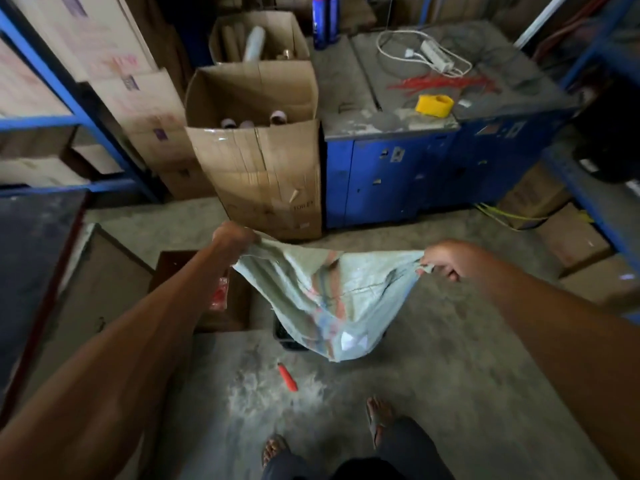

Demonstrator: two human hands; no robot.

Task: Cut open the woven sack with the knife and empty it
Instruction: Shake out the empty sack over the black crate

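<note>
At the sack's (322, 299) upper corners, your left hand (232, 236) and right hand (446, 259) each clamp a closed grip, hanging it over the black bin (289, 337). Slack grip could drop it; the knife (287, 376) lies near the bin, underfoot.

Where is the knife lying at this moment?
In the head view the knife lies on the concrete floor, lower centre, below the hanging sack and ahead of the person's feet.

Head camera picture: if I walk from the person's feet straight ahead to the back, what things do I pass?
Feet → orange-handled knife on the floor → hanging woven sack → big open cardboard box → farther box holding a white roll.
</note>
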